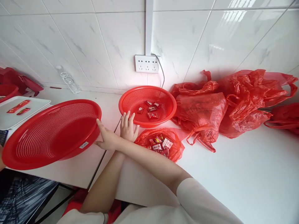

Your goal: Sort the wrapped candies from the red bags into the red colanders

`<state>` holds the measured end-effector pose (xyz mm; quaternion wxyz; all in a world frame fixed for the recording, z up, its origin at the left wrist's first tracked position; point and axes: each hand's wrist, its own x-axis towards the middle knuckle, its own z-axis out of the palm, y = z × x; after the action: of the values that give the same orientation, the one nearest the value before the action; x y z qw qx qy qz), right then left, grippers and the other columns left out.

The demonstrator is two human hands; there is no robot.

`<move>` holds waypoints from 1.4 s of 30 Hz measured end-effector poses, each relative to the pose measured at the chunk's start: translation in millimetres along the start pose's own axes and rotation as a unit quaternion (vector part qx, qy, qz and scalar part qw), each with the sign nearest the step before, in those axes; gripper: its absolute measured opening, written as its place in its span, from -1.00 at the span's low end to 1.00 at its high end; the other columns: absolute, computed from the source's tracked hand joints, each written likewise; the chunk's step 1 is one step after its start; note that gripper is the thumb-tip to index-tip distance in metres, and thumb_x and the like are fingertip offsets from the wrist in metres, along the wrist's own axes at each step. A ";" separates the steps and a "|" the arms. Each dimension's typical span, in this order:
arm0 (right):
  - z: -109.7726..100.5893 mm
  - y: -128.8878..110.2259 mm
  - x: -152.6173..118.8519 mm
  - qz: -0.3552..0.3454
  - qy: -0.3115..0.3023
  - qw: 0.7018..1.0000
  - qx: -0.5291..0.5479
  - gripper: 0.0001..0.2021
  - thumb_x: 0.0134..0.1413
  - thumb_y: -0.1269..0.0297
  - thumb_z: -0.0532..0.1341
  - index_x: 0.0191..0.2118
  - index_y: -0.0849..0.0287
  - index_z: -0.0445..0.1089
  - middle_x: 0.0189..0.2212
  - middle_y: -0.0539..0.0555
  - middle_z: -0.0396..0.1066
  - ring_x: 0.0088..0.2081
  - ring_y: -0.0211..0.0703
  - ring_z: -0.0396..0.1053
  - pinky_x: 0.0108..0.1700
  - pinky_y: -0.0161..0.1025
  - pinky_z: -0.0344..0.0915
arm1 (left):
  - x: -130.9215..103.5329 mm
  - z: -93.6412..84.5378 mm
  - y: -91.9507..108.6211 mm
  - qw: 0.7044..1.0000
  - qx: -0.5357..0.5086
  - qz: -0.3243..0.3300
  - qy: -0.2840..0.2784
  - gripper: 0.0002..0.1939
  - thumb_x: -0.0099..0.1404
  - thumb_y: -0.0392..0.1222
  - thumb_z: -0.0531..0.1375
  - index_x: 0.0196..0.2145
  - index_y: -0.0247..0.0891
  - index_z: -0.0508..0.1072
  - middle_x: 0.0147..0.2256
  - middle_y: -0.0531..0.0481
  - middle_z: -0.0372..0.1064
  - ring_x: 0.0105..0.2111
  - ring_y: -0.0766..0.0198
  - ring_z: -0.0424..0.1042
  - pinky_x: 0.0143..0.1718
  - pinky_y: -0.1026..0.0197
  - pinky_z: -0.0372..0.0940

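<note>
My forearms are crossed. My left hand (128, 127) lies against the near left rim of a round red basket (171, 113), its fingers spread. A few small red-wrapped candies (152, 115) lie inside that basket. My right hand (107, 137) reaches left over my left arm, its fingers apart. One fingertip meets the right rim of a larger red basket (63, 130), which is tilted and has nothing visible in it. Just right of my left hand, an open red plastic bag (178, 149) holds several wrapped candies (161, 144).
Tied red bags (201, 112) sit along the wall at the right. At the left are a white tray (37, 104) with two red packets, a clear bottle (70, 81) and a person's hand (2, 160) at the large basket's edge. A socket panel (147, 64) is on the wall.
</note>
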<state>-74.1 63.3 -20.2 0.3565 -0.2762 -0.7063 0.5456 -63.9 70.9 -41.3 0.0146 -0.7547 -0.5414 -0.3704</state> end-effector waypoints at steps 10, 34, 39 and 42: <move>-68.8 -59.1 -115.3 -0.212 -0.253 0.921 -0.207 -0.87 0.26 0.36 0.08 -0.18 0.15 0.36 -0.18 0.03 0.48 -0.23 -0.28 0.42 -0.21 -0.38 0.27 | 4.5 -28.5 20.2 0.998 0.012 -0.005 0.062 -0.51 0.30 -0.16 0.11 0.16 -0.30 0.23 0.22 -0.32 0.08 0.25 -0.04 0.08 0.20 -0.08 0.06; -249.0 -64.0 -246.2 0.208 0.302 0.891 -0.270 -0.79 0.18 0.11 0.15 -0.39 0.11 0.26 -0.56 -0.02 0.45 -0.51 -0.18 0.47 -0.42 -0.30 0.37 | 23.5 -115.6 65.0 0.940 -0.244 -0.199 -0.128 -0.74 0.20 0.00 0.21 -0.47 -0.24 0.42 -0.47 0.04 0.34 -0.42 0.28 0.34 -0.38 0.26 0.26; -253.8 -106.1 -244.9 0.037 0.375 0.913 -0.159 -0.73 0.07 0.05 0.29 -0.38 0.13 0.31 -0.50 0.00 0.43 -0.47 -0.20 0.46 -0.41 -0.28 0.47 | 43.3 -131.7 80.2 0.931 -0.336 -0.138 0.022 -0.85 0.21 -0.16 0.22 -0.49 -0.21 0.46 -0.52 0.06 0.32 -0.45 0.32 0.32 -0.43 0.27 0.26; -252.1 -100.1 -249.1 0.022 0.377 0.913 -0.152 -0.73 0.09 0.03 0.27 -0.34 0.14 0.34 -0.46 0.02 0.43 -0.42 -0.21 0.44 -0.40 -0.29 0.48 | 42.2 -126.2 78.5 0.935 -0.317 -0.159 0.001 -0.87 0.20 -0.11 0.26 -0.43 -0.21 0.49 -0.47 0.05 0.38 -0.46 0.34 0.31 -0.44 0.29 0.26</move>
<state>276.5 -11.3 64.2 0.5386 -0.5275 -0.5872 0.2947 -61.6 19.1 104.2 -0.2843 -0.6236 -0.5085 -0.5213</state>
